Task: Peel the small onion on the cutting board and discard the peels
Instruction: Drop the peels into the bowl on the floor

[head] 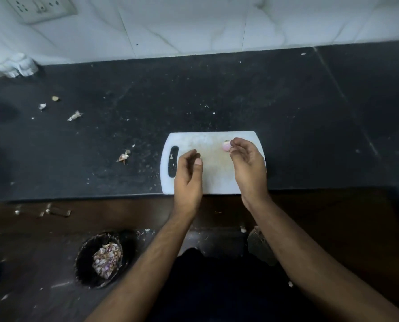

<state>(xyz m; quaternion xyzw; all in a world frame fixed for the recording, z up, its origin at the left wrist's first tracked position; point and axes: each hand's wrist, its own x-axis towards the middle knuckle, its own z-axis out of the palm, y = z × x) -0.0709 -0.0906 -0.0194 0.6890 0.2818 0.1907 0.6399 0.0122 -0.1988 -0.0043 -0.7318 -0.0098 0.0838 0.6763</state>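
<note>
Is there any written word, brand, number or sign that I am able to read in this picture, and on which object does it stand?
None can be read.
The socket plate on the wall shows no legible marking.
The cutting board, the small onion and the dustbin carry no text.

left hand (188, 176): grip loose, empty | right hand (247, 163): fingertips pinched, palm inward

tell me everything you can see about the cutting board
The cutting board is a white, plastic-looking rectangle with rounded corners, its top faintly stained. It lies flat at the dark counter's near edge. A dark slot handle is cut through its left end. Both hands hover over it, and the small onion sits by the right fingertips.
</note>
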